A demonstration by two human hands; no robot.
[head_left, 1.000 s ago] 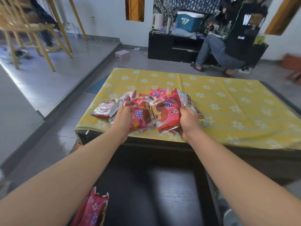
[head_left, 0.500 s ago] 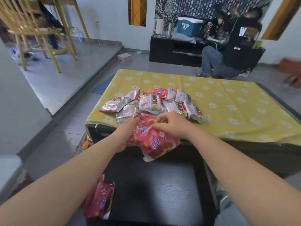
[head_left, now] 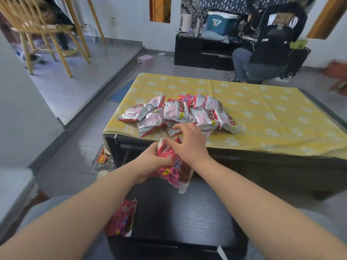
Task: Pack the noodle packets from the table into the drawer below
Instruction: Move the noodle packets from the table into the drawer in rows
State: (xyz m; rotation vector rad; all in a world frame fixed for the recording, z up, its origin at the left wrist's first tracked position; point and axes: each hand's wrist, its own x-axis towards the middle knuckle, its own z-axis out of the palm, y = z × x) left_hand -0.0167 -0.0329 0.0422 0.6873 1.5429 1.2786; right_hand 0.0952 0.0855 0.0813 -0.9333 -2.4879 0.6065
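Several red and silver noodle packets (head_left: 178,113) lie in a heap on the yellow flowered tablecloth (head_left: 262,117). Below the table's near edge, the black drawer (head_left: 187,218) stands pulled out. My left hand (head_left: 150,162) grips a bunch of red noodle packets (head_left: 176,171) over the drawer's back part. My right hand (head_left: 187,143) rests on top of the same bunch, fingers spread and curled over it. One red packet (head_left: 122,218) lies at the drawer's near left corner.
A packet of snacks (head_left: 102,159) lies on the floor left of the table. A person in black (head_left: 266,44) crouches by a black cabinet (head_left: 199,51) beyond the table. A wooden chair (head_left: 37,30) stands on the raised floor at the far left.
Both hands lifted red packets off the heap, drew them toward me and lowered them past the table's edge over the drawer. The view has tilted down a little.
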